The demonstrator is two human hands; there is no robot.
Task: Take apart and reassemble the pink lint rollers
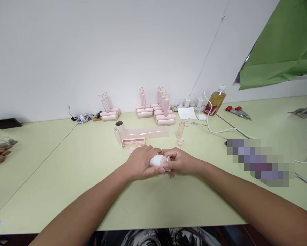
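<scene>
My left hand wraps round a white cylindrical roll low over the table. At the roll's right end, my right hand pinches a small pale pink end piece against it; the fingers partly hide this piece. Just beyond my left hand lie an open pink casing and a round pink disc. Behind them stand a hollow roll with a brown core and a translucent pink tube. Clear pink covers lie alongside. Farther right are another translucent tube and a small pink cap.
Several pink lint rollers with upright handles stand near the wall. A drink bottle, white cables and red-handled tools are at the right. A black device lies far left. Green sheeting hangs upper right.
</scene>
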